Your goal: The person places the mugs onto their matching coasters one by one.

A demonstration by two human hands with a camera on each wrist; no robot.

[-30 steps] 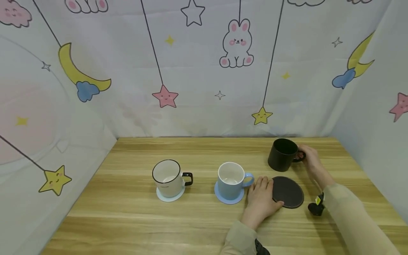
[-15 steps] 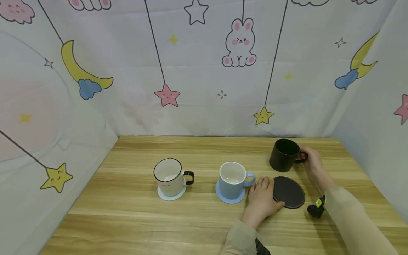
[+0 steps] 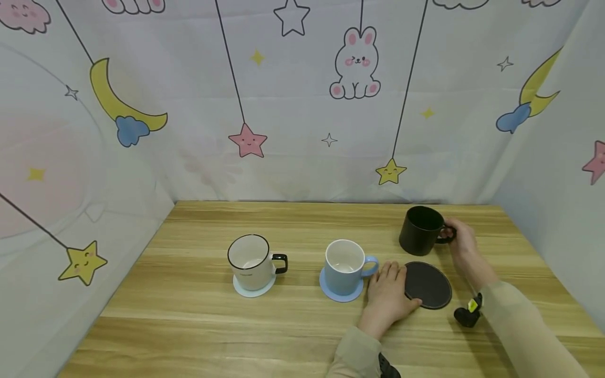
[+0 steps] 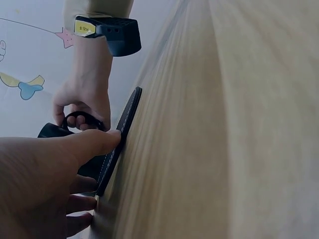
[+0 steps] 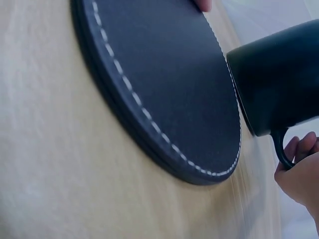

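My right hand (image 3: pixel 462 240) grips the handle of a black mug (image 3: pixel 418 233), its fingers curled through the loop. The mug is upright, just behind a round black coaster (image 3: pixel 428 285). White stitching runs around the coaster's edge (image 5: pixel 144 112) in the right wrist view. My left hand (image 3: pixel 386 294) lies at the coaster's left side, fingers stretched forward, thumb touching the front edge. In the left wrist view, the left thumb (image 4: pixel 102 142) is against the coaster's rim, and beyond it the right hand (image 4: pixel 84 102) holds the mug handle.
Close left of my left hand, a light blue mug (image 3: pixel 341 277) stands on a blue coaster (image 3: pixel 326 290). Farther left, a white mug (image 3: pixel 252 273) with a black rim and handle stands on a pale coaster (image 3: pixel 240 290). A printed curtain (image 3: pixel 293 173) hangs behind the wooden table (image 3: pixel 198 331).
The head view has shifted slightly since a second ago. Both hands, the mugs and the coasters keep nearly the same places; the right hand still holds the black mug.
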